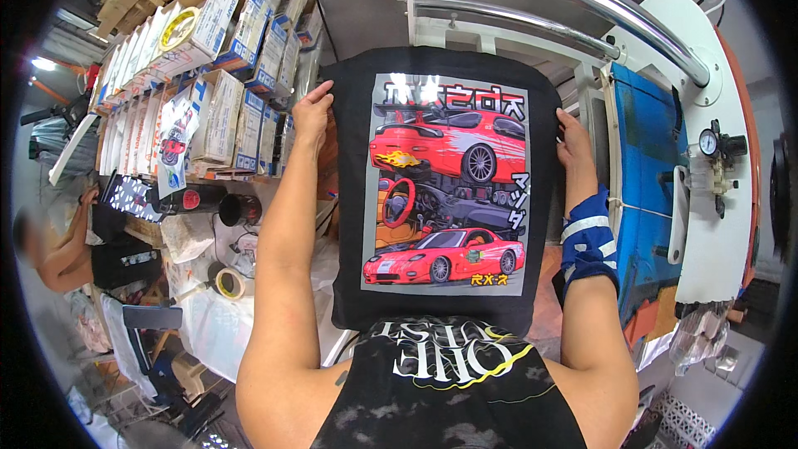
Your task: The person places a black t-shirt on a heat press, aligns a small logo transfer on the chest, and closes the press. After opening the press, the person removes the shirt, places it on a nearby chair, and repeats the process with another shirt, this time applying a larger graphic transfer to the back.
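A black shirt [544,199] is spread smooth and flat in front of me, its far corners rounded. On it lies a large rectangular picture [449,187] of red sports cars and a car interior, with a grey background and lettering. My left hand [313,112] has its fingers curled at the shirt's far left edge. Across from it, my right hand [573,140] grips the right edge, slightly nearer to me, with its fingers partly hidden. A blue cuff with pale stripes [588,237] wraps my right forearm.
Chrome bars [573,4] of a white press frame stand beyond the shirt. To the right are a blue padded panel [648,191] and a pressure gauge [708,143]. Stacked cardboard boxes [220,112], a tape roll [230,283] and a seated person [71,245] are on the left.
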Tool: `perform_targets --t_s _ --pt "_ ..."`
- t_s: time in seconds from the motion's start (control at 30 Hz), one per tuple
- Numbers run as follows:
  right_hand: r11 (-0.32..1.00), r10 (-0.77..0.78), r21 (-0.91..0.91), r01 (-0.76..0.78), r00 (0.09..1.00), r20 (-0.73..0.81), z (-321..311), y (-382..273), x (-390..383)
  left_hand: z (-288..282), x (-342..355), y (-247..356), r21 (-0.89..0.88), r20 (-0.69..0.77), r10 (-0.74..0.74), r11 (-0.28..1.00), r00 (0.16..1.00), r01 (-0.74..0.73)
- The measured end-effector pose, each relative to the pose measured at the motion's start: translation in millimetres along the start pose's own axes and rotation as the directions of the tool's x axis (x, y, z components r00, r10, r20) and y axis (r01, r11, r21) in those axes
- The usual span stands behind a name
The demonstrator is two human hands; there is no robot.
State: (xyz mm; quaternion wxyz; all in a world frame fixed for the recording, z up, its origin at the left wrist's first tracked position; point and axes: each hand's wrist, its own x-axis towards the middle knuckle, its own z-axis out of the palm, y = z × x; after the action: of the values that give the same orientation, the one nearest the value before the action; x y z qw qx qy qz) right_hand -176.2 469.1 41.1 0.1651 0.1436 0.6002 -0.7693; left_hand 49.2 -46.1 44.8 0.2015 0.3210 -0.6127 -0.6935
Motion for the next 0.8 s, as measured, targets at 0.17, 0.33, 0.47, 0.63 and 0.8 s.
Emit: perform_targets --t_s 0.17,0.33,0.47,0.63,0.8 --pt "0.575 -0.481 -0.741 0.348 0.876 0.038 28.9 -18.0 -80.2 -12.2 -36.9 -12.4 0.375 0.055 0.392 0.844 0.918 -0.383" --pt "-0.187 -0.869 -0.799 0.571 0.282 0.405 -11.8 -83.0 -257.4 -24.3 -226.1 -2.2 0.508 0.276 0.575 0.593 0.77 -0.625" --pt "0.022 -0.997 -1.0 0.012 -0.073 -0.023 -151.6 -123.5 -344.1 -37.1 -338.3 -25.2 0.568 0.425 0.515 0.488 0.744 -0.663" --pt "0.001 -0.925 -0.974 -0.226 0.37 -0.086 -231.8 -156.3 -376.7 -38.1 -352.6 -31.1 0.583 0.478 0.58 0.352 0.66 -0.732" --pt "-0.076 -0.828 -0.977 -0.198 0.559 -0.049 -276.2 -146.0 -351.4 -38.8 -349.7 -40.7 0.582 0.504 0.627 0.26 0.593 -0.77"
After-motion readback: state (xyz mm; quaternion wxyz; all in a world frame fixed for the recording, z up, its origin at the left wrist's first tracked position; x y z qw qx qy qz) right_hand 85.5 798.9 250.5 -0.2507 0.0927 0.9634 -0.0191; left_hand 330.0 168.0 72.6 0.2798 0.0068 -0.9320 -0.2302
